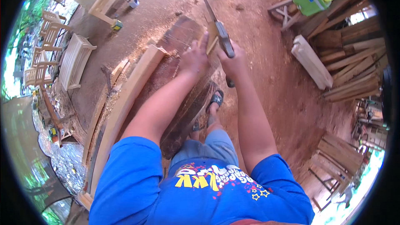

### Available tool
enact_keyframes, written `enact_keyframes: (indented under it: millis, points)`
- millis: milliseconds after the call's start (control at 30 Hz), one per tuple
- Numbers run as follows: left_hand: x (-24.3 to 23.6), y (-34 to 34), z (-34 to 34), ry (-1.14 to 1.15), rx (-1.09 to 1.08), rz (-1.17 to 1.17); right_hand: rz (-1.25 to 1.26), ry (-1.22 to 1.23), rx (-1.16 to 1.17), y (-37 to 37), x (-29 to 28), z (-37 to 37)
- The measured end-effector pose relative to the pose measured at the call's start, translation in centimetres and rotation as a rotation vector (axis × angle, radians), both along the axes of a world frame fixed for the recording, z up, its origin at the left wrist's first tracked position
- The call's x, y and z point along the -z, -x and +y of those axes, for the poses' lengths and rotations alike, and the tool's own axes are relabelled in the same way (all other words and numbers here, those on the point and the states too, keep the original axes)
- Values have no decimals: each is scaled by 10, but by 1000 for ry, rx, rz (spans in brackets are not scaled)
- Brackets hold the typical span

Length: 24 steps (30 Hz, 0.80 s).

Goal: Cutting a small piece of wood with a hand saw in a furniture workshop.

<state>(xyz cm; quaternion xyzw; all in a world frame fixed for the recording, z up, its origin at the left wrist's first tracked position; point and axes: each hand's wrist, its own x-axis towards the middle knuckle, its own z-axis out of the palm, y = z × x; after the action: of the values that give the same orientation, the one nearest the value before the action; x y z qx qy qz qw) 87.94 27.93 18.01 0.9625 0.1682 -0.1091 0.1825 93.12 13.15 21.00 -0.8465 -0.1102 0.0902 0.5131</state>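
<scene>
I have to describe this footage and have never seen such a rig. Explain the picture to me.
There is no machine here, only a person working bare-handed. The camera sits on their head, looking down; its fisheye lens bends straight edges.

The right grip, simply a bare hand, holds what looks like a handsaw pointing away from the body. The left grip, the other hand, is beside it, next to a pale wood piece; whether it clasps that is hard to tell.

Under the left forearm lies a dark timber slab, with a long pale beam to its left.
</scene>
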Motion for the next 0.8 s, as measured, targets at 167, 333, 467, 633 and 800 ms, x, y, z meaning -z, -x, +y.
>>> enact_keyframes:
  millis: [167, 333, 467, 633, 800]
  points:
    - [-6, 25, 6, -7, -31, -15, 59, 14, -30, 2, 18, -7]
    - [-2, 203, 9, 86, -205, -249, 10, -48, -9, -8, 37, -23]
    - [5, 391, 27, -155, -264, -145, -5, -107, -27, -7, 42, -13]
    - [17, 479, 30, -230, -355, -50, 22, -58, -8, -14, 54, -26]
    - [12, 488, 31, -186, -354, -34, 9, -63, 3, 8, 41, -39]
